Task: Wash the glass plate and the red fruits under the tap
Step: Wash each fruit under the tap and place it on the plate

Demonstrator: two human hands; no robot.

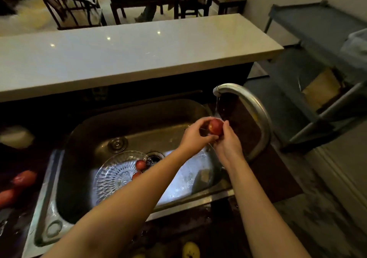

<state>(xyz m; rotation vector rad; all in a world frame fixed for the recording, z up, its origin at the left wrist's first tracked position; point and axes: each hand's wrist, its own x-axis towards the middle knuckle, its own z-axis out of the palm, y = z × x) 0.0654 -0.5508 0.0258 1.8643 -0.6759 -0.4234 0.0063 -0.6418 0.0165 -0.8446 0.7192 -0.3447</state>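
I clamp both my left hand [195, 136] and right hand [228, 144] fingers on a round red fruit [216, 126] under the curved steel tap [248, 102].

Two bare forearms reach in from five and seven o'clock toward one o'clock, meeting with the left hand [195, 135] cupped, thumb underneath and fingers curled over the top, and the right hand [228, 143] pressed close beside it, fingertips raised against what both clasp.
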